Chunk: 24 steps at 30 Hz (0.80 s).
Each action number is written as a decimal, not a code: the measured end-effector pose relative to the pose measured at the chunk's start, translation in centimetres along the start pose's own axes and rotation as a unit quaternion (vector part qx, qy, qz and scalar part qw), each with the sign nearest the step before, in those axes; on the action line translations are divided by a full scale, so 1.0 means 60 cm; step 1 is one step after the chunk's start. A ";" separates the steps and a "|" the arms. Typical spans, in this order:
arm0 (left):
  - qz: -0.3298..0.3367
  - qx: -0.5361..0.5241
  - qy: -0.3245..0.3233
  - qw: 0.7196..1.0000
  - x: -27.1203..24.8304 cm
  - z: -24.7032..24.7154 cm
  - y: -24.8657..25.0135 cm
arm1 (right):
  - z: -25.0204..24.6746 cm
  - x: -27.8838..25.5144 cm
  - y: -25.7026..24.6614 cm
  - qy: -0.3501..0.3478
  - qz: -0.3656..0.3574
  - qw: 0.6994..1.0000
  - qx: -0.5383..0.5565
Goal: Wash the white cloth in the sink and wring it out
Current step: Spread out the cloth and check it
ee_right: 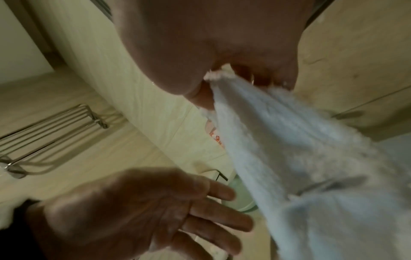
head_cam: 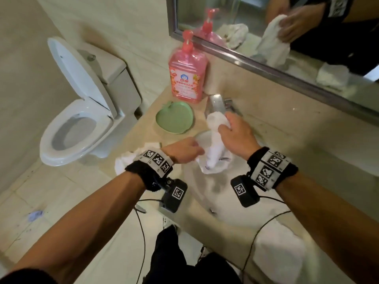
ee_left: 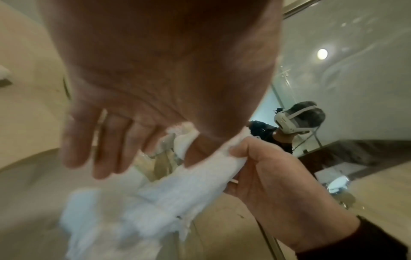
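The white cloth [head_cam: 214, 149] hangs as a long bunched strip over the white sink [head_cam: 207, 187], just below the faucet [head_cam: 215, 103]. My right hand [head_cam: 224, 125] pinches the cloth's top end, seen close up in the right wrist view, where the cloth [ee_right: 289, 140] leaves the right hand [ee_right: 222, 75]. My left hand [head_cam: 198, 150] is beside the cloth's lower part with its fingers straight and spread. The left wrist view shows the left hand [ee_left: 106, 151] with the thumb in front of the cloth [ee_left: 189, 190]. Whether it touches the cloth I cannot tell.
A pink pump bottle [head_cam: 187, 78] and a green apple-shaped dish [head_cam: 174, 117] stand on the counter left of the faucet. Another white cloth [head_cam: 125, 160] lies at the counter's left edge, and a white towel [head_cam: 281, 253] at the front right. A toilet [head_cam: 78, 128] stands to the left.
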<state>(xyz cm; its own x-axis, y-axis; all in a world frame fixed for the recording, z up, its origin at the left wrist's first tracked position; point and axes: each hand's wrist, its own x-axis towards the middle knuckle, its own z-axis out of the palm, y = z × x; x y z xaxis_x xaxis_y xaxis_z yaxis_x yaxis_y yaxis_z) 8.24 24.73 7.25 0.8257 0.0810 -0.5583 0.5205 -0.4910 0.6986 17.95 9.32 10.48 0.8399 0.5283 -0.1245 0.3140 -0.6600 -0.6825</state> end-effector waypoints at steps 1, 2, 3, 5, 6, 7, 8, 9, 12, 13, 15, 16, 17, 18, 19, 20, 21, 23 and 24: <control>-0.021 0.024 0.054 0.998 -0.004 0.008 0.009 | -0.017 -0.015 0.006 -0.035 0.013 0.999 0.008; -0.024 0.037 0.100 0.994 -0.009 0.014 0.021 | -0.033 -0.028 0.011 -0.066 0.025 0.997 0.025; -0.002 0.047 0.132 0.990 -0.013 0.019 0.032 | -0.047 -0.041 0.013 -0.089 0.035 0.995 0.043; 0.067 0.074 0.157 0.983 -0.022 0.023 0.062 | -0.074 -0.062 0.012 -0.112 0.046 0.990 0.072; 0.089 0.086 0.147 0.981 -0.026 0.026 0.076 | -0.087 -0.071 0.011 -0.116 0.048 0.988 0.089; 0.101 0.096 0.127 0.982 -0.028 0.029 0.089 | -0.100 -0.080 0.010 -0.113 0.050 0.986 0.110; 0.106 0.104 0.104 0.983 -0.029 0.031 0.097 | -0.113 -0.087 0.009 -0.103 0.052 0.985 0.131; 0.112 0.106 0.085 0.984 -0.029 0.033 0.102 | -0.127 -0.092 0.008 -0.090 0.051 0.984 0.148; 0.139 0.033 0.095 0.985 -0.043 0.031 0.115 | -0.162 -0.103 0.008 -0.052 0.056 0.978 0.192; 0.148 -0.007 0.117 0.982 -0.050 0.029 0.120 | -0.171 -0.105 0.008 -0.044 0.058 0.976 0.203; 0.143 -0.131 0.149 0.970 -0.065 0.020 0.131 | -0.185 -0.109 0.006 -0.042 0.054 0.973 0.220; 0.135 -0.200 0.156 0.958 -0.073 0.016 0.137 | -0.191 -0.111 0.005 -0.044 0.045 0.972 0.225; 0.130 -0.253 0.163 0.945 -0.080 0.010 0.144 | -0.194 -0.113 0.004 -0.045 0.034 0.974 0.222; 0.132 -0.281 0.171 0.935 -0.086 0.004 0.152 | -0.198 -0.115 0.003 -0.043 0.021 0.977 0.207; 0.137 -0.300 0.180 0.927 -0.093 -0.003 0.160 | -0.200 -0.116 0.001 -0.040 0.011 0.983 0.178; 0.139 -0.316 0.190 0.919 -0.098 -0.010 0.168 | -0.202 -0.118 -0.002 -0.039 0.004 0.989 0.143; 0.138 -0.335 0.200 0.910 -0.101 -0.017 0.175 | -0.203 -0.120 -0.006 -0.040 0.001 0.993 0.115; 0.131 -0.348 0.219 0.902 -0.105 -0.026 0.184 | -0.204 -0.123 -0.011 -0.034 0.004 0.994 0.108; 0.128 -0.331 0.231 0.906 -0.106 -0.028 0.187 | -0.204 -0.124 -0.016 -0.021 0.013 0.991 0.128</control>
<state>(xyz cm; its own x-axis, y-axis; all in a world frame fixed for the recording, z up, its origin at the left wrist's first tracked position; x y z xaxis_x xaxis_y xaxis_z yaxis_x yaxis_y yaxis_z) 9.18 20.19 19.38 0.8615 0.4671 -0.1993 0.1884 0.0704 0.9796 16.81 -0.52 20.87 0.8251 0.5386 -0.1705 0.1656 -0.5191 -0.8385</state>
